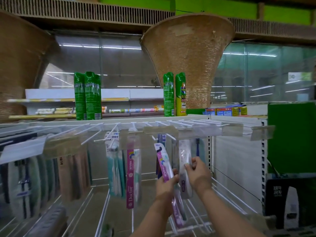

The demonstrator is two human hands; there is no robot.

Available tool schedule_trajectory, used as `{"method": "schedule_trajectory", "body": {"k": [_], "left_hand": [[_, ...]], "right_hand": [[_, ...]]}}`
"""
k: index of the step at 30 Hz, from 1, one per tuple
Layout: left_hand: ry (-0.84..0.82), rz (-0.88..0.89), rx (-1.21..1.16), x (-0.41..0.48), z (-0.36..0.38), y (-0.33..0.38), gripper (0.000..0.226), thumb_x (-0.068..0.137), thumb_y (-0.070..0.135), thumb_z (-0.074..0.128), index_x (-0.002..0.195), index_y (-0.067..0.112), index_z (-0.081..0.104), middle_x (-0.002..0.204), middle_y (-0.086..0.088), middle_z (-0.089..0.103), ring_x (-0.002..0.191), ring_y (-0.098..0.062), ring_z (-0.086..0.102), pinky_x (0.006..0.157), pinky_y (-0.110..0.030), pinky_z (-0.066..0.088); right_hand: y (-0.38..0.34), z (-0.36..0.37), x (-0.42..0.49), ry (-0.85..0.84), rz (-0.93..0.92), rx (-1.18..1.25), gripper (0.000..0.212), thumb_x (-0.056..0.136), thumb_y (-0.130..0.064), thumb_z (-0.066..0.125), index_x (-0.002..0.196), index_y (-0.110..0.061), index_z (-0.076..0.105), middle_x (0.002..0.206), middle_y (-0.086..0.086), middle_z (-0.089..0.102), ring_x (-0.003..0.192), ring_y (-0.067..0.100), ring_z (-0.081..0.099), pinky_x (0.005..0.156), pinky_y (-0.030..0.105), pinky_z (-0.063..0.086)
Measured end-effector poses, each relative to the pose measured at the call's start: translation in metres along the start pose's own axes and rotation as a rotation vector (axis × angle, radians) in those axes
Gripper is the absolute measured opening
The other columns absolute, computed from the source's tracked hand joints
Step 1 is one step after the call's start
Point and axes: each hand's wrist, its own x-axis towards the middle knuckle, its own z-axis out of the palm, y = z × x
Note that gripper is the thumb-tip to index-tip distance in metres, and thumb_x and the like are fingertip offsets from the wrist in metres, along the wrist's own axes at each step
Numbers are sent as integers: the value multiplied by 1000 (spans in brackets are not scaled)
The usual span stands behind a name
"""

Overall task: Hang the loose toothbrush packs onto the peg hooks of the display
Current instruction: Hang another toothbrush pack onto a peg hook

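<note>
My left hand [166, 183] grips a purple-and-white toothbrush pack [163, 162], held tilted with its top close under a white peg hook [154, 138]. Just to its right, my right hand [196, 171] pinches a clear white toothbrush pack [184, 156] that hangs below the top row of hooks. I cannot tell if that pack is on a hook. More packs hang to the left: a pink "Doctor" pack [130, 177] and teal-handled packs [115, 168].
Green spray cans [88, 96] and a yellow one [180, 94] stand on the display's top ledge. Lower white peg hooks [229, 194] jut out toward me under my arms. Dark and brown packs [68, 171] hang at the left; a green panel [290, 137] stands at the right.
</note>
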Motion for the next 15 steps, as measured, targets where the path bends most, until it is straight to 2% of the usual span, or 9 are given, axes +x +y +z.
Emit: {"method": "schedule_trajectory", "body": {"k": [3,6,8,12,15], "left_hand": [[-8,1,47,2,1,0,20,89,-3,57,102,8,66,83,-11,67,70,-18,62,59,-24,55],[-11,38,140,1,0,1,17,87,-5,59,98,8,64,80,-8,67,67,-15,62,49,-17,51],[-3,75,202,4,-1,1,18,84,-6,62,99,6,63,82,-9,68,70,-19,64,52,-16,51],[40,92,253,7,-4,-3,21,81,-6,66,93,11,61,79,-5,67,71,-17,63,51,-14,49],[37,105,261,5,-8,-4,21,82,-5,66,95,11,61,80,-4,67,71,-17,62,53,-16,50]], "right_hand": [[5,1,5,7,21,-32,14,93,-19,55,104,-10,56,89,0,60,80,19,54,70,27,39],[6,1,13,-13,64,-64,12,93,-21,55,101,-12,55,93,2,62,83,21,57,72,28,42],[6,5,18,-40,89,-83,13,92,-23,55,98,-11,56,94,5,64,85,24,59,72,30,43],[3,13,22,-110,155,-93,17,93,-27,55,88,-10,54,92,9,63,78,23,56,68,29,41],[2,14,18,-156,219,-78,23,96,-33,49,93,-11,54,90,8,60,75,22,51,69,28,38]]}}
